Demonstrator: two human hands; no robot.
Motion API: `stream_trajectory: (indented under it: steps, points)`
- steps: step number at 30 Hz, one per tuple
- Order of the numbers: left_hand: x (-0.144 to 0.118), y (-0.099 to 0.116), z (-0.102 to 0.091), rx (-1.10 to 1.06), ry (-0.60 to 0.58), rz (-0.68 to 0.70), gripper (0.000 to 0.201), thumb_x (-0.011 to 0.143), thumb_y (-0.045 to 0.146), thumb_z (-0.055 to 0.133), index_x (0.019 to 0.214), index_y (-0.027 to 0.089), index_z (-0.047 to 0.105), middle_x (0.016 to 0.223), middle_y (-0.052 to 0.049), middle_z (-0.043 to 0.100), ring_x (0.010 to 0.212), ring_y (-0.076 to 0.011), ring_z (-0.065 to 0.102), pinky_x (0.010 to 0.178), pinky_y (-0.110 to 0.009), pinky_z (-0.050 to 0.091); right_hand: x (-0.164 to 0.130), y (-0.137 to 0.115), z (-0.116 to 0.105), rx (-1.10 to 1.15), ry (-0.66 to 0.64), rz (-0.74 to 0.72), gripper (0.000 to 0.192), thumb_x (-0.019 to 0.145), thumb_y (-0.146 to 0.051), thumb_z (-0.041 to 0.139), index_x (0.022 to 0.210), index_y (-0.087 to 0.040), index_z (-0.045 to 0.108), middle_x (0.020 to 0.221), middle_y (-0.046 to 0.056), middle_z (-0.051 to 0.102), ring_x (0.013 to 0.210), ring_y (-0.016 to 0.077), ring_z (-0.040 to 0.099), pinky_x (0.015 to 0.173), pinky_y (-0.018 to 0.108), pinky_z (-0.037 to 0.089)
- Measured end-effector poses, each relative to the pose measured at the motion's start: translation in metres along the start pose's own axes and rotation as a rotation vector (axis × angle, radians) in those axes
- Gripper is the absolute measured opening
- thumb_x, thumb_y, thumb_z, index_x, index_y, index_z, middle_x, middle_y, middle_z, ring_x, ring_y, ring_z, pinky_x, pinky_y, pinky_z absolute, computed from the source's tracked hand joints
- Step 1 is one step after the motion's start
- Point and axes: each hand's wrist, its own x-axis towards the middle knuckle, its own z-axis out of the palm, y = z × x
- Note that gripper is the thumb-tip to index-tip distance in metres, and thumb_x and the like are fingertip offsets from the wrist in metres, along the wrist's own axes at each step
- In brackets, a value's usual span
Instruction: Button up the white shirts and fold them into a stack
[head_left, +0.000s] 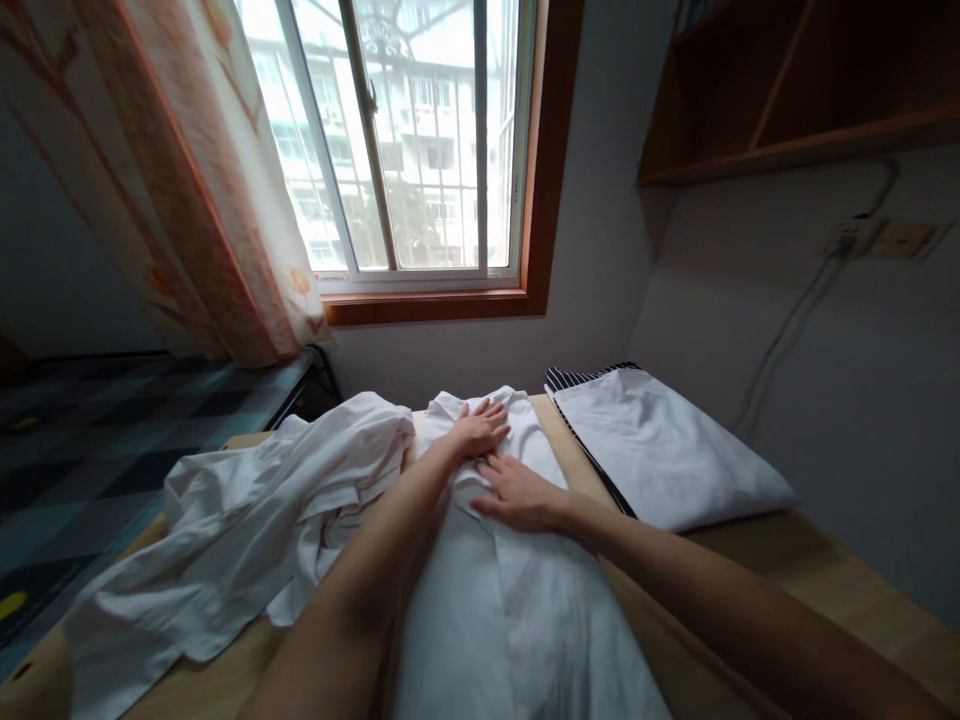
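A white shirt (517, 610) lies spread flat on the wooden table (832, 580), running from the near edge towards the window. My left hand (480, 428) rests palm down on its far end, near the collar, fingers apart. Just in front of it, my right hand (519, 494) also lies flat on the shirt with fingers pointing left. Neither hand grips any cloth.
A crumpled heap of white garments (247, 530) lies on the table to the left. A folded white cloth with a striped edge (660, 445) sits at the back right. Beyond are a window (420, 140), a patterned curtain (187, 170), a wall shelf (795, 90) and a bed (112, 440) at left.
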Motion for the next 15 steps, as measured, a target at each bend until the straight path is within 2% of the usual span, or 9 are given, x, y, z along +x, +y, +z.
stream_trajectory:
  steps: [2,5,8,11,13,15]
  points:
    - [-0.007,0.001,0.006,0.025,-0.034,-0.002,0.055,0.096,0.052,0.031,0.144,0.026,0.040,0.156,-0.005,0.027,0.146,-0.0270,0.013,0.114,-0.059,0.009,-0.037,-0.016,0.005,-0.129,-0.068,-0.094,0.083,0.089,-0.063,0.042,0.150,-0.010,0.026,0.156,0.020,0.022,0.144,0.0348,0.015,0.116,0.053,0.014]
    - [-0.010,0.003,0.009,0.038,-0.079,-0.014,0.062,0.095,0.059,0.026,0.148,0.027,0.032,0.159,-0.005,0.017,0.147,-0.0272,0.008,0.113,-0.062,0.008,-0.089,-0.039,0.023,-0.222,-0.094,-0.295,0.079,0.089,-0.065,0.042,0.152,-0.021,0.022,0.158,0.014,0.019,0.145,0.0341,0.013,0.116,0.055,0.015]
    - [-0.010,0.007,0.007,0.060,-0.035,-0.035,0.060,0.096,0.057,0.026,0.146,0.027,0.035,0.157,-0.005,0.022,0.146,-0.0269,0.013,0.113,-0.059,0.012,-0.130,-0.054,0.060,-0.365,0.014,-0.480,0.066,0.095,-0.049,0.044,0.150,-0.018,0.024,0.153,0.015,0.031,0.142,0.0287,0.028,0.114,0.049,0.026]
    - [-0.014,0.013,-0.001,0.103,0.161,-0.081,0.054,0.096,0.051,0.034,0.143,0.026,0.042,0.154,-0.005,0.033,0.144,-0.0260,0.022,0.116,-0.053,0.014,-0.160,-0.065,0.095,-0.462,0.155,-0.556,0.047,0.099,-0.029,0.042,0.144,-0.017,0.033,0.143,0.013,0.048,0.133,0.0233,0.043,0.110,0.042,0.035]
    - [-0.023,0.017,-0.011,0.093,0.274,-0.150,0.049,0.096,0.045,0.038,0.139,0.022,0.047,0.151,-0.007,0.037,0.142,-0.0248,0.028,0.116,-0.046,0.017,-0.174,-0.072,0.100,-0.386,0.151,-0.552,0.045,0.099,-0.027,0.040,0.143,-0.018,0.034,0.140,0.012,0.051,0.132,0.0213,0.045,0.110,0.039,0.036]
    - [-0.041,0.023,-0.021,0.046,0.300,-0.222,0.047,0.098,0.041,0.035,0.136,0.018,0.050,0.150,-0.009,0.040,0.140,-0.0230,0.031,0.115,-0.040,0.022,-0.182,-0.075,0.085,-0.208,0.109,-0.519,0.051,0.099,-0.034,0.041,0.145,-0.016,0.031,0.142,0.013,0.049,0.135,0.0203,0.041,0.112,0.036,0.034]
